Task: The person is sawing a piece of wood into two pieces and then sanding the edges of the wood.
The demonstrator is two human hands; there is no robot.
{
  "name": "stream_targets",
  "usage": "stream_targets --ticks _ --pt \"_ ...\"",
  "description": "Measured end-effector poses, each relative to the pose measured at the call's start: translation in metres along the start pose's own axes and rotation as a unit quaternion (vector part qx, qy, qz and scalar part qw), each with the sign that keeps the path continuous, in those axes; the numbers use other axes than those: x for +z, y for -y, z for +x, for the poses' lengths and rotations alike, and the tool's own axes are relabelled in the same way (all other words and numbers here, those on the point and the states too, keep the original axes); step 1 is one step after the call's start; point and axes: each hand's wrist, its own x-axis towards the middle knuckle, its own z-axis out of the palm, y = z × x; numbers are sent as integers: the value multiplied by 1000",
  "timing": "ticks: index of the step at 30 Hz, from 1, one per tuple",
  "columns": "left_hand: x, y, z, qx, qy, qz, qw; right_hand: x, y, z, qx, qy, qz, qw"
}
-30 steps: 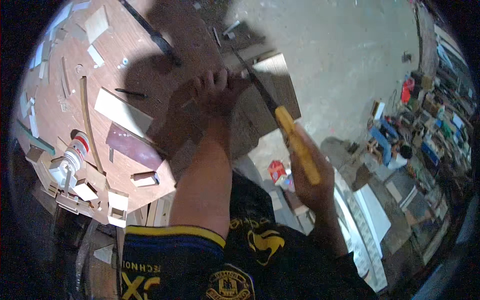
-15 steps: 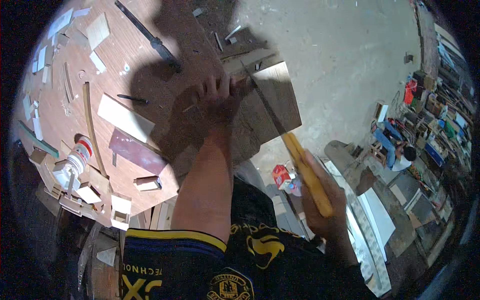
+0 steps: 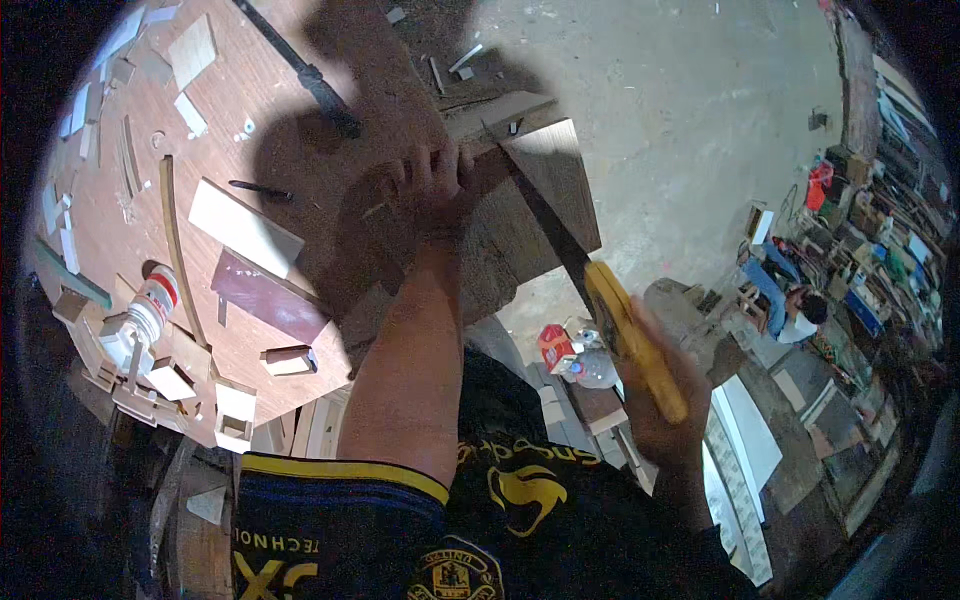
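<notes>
Clutching the yellow-handled handsaw (image 3: 606,290), the right hand (image 3: 682,375) at 4 o'clock is likely guiding it; the left hand (image 3: 436,188) at 11, grip unclear, is seemingly steadying wood (image 3: 508,235).

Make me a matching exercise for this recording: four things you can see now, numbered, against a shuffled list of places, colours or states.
Column one
1. Saw handle
2. Left hand
3. White container
4. Purplish board

Column two
A. Marked with a red band
B. Beside the pale board on the worktop
C. Yellow, gripped by the right hand
D. In shadow, near the saw blade

Right pairs: 1-C, 2-D, 3-A, 4-B
</notes>
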Motion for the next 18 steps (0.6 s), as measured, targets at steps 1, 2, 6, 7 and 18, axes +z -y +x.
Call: stream_targets --ticks 1,2,6,7,18 --pt "-2 -6 -12 -7 19 -6 1000 18 -23 38 -124 -12 -69 990" --pt "-20 -24 0 -43 106 -55 992 22 -30 45 -249 -37 -140 958" --pt "-25 -10 24 -101 67 -62 991 30 -6 47 -80 0 7 997" --pt "-32 -13 25 -97 68 -64 991 18 6 20 -84 13 -43 995" --pt "-50 -16 34 -105 65 -35 992 24 -22 26 -140 -19 -47 989"
